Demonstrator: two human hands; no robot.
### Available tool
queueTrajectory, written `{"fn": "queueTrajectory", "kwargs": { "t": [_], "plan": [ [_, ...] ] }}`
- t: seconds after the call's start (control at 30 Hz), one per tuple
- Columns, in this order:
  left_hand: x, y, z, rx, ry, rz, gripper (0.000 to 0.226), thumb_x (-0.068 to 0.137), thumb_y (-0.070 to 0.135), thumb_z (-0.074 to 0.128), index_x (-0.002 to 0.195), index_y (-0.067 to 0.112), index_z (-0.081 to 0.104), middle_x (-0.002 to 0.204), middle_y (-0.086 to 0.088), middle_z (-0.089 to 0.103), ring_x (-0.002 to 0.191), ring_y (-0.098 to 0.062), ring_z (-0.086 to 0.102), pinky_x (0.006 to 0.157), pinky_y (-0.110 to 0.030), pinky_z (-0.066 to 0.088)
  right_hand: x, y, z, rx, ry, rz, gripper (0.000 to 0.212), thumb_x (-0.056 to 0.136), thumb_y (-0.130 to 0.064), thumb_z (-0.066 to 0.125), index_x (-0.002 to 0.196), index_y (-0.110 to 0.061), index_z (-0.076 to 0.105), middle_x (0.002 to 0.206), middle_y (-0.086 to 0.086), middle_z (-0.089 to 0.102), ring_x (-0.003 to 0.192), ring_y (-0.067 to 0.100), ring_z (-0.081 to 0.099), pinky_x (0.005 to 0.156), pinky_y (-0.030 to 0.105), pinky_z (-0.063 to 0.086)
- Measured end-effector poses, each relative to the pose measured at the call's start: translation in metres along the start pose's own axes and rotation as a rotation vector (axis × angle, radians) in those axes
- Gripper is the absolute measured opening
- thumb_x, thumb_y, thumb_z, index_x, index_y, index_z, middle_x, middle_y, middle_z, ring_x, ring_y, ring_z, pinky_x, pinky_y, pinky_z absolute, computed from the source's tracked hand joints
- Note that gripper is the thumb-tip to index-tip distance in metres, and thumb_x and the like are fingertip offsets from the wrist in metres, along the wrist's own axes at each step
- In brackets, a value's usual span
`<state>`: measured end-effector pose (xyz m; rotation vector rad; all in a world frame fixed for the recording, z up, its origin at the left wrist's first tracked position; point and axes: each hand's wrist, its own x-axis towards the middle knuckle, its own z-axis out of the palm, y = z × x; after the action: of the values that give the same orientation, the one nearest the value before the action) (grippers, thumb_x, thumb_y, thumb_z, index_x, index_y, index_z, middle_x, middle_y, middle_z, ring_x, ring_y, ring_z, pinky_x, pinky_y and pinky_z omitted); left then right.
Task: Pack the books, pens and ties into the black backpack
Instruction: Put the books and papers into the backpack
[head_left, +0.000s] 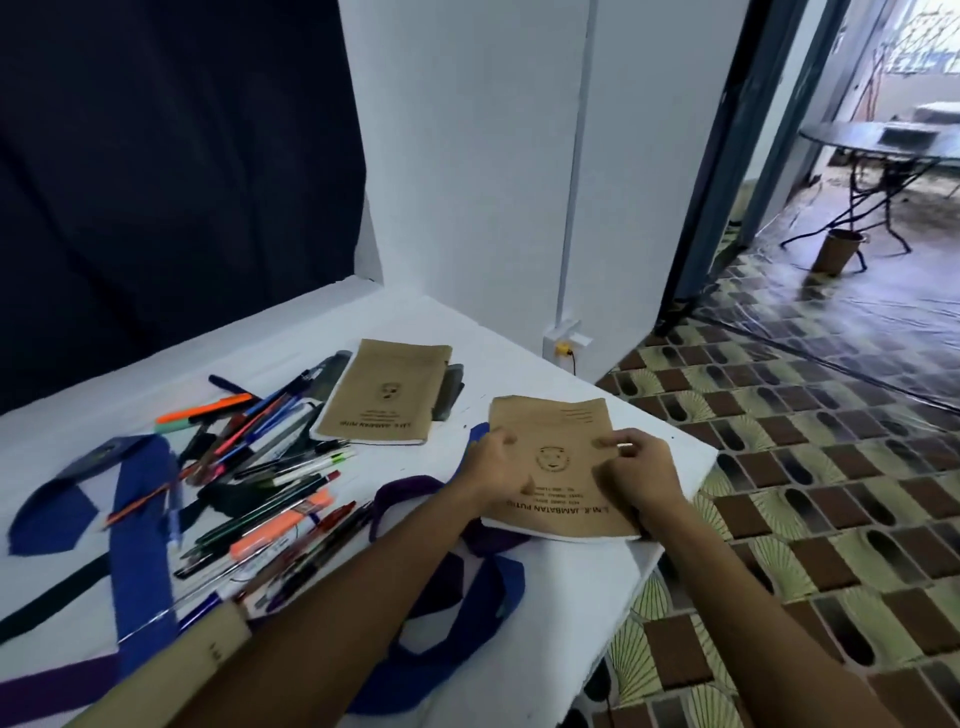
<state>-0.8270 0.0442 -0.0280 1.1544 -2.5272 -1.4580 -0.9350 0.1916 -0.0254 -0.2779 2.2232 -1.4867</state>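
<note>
At the table's right edge, around 4 o'clock in the view, a brown-covered stack of books (561, 467) lies on the white table (498, 332), held from both sides. The left hand (496, 465) curls its fingers over the stack's left edge, and the right hand (641, 467) pinches the cover near its right edge with bent fingers. How many books this stack holds cannot be told. A second brown book pile (384, 392) rests at 11 o'clock from it, apart. Farther left, at 9 o'clock, a loose heap of pens and markers (260, 467) is spread, too many and too overlapped to count. Ties lie about: a blue tie (140, 525) at far left, a purple tie (415, 493) looping under the left forearm, another blue tie (467, 613) at 6 o'clock.
</note>
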Motion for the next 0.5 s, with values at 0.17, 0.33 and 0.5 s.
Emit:
{"fn": "queueTrajectory", "kwargs": {
  "t": [0.17,0.33,0.5],
  "plan": [
    [-0.005,0.000,-0.018,-0.158,0.086,0.011,0.077,0.075,0.004,0.076,0.143,0.014,0.043,0.139,-0.007,0.047,0.124,-0.024,0.049,0.101,-0.035,0.047,0.004,-0.029,-0.006,0.364,-0.185,0.061,0.034,0.080,0.020,0.052,0.103,-0.003,0.065,0.102,0.019,0.066,0.082,0.034,0.066,0.053,0.032,0.057],
    [-0.026,0.000,-0.062,-0.311,0.209,0.107,0.077,0.072,0.000,0.077,0.141,0.016,0.046,0.134,-0.005,0.053,0.116,-0.020,0.054,0.095,-0.032,0.051,0.003,-0.072,0.006,0.374,-0.290,-0.015,0.042,0.082,0.018,0.048,0.112,-0.006,0.066,0.103,0.016,0.067,0.087,0.034,0.067,0.065,0.040,0.059],
    [-0.090,-0.032,-0.127,-0.497,0.234,0.130,0.087,0.071,-0.010,0.076,0.145,0.021,0.041,0.124,0.002,0.054,0.108,-0.015,0.058,0.084,-0.031,0.057,-0.016,-0.110,0.054,0.240,-0.569,-0.137,0.045,0.085,0.016,0.050,0.115,-0.013,0.067,0.105,0.018,0.068,0.078,0.028,0.068,0.065,0.035,0.060]
  ]
}}
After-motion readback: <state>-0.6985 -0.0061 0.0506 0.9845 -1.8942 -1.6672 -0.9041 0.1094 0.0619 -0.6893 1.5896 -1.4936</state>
